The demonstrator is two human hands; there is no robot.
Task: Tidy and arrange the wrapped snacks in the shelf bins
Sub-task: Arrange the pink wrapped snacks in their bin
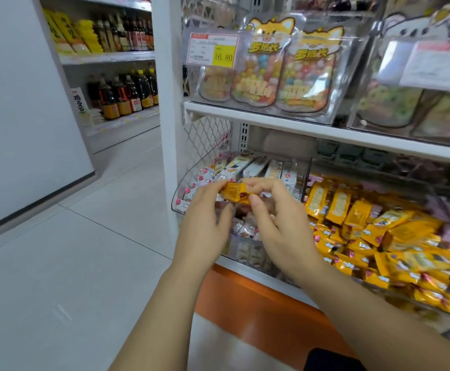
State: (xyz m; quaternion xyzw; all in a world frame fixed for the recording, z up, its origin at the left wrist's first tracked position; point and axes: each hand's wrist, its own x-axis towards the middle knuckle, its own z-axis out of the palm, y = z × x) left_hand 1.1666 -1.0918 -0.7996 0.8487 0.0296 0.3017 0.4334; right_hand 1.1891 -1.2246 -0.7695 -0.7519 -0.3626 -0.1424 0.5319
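An orange wrapped snack (235, 193) is held between both hands in front of the lower shelf. My left hand (205, 220) pinches its left end with thumb and fingertips. My right hand (277, 218) pinches its right end. Behind the hands stands a clear bin (181, 194) of white and pink wrapped snacks (248, 164). To its right a second clear bin holds a loose heap of orange wrapped snacks (373, 236). The middle of the left bin is hidden by my hands.
The shelf above (272, 117) carries clear bins of cat-shaped candy bags (261, 68) and a price tag (213, 50). An orange base strip (245, 298) runs under the lower shelf. Bottles (122, 95) fill shelves across a tiled aisle at left.
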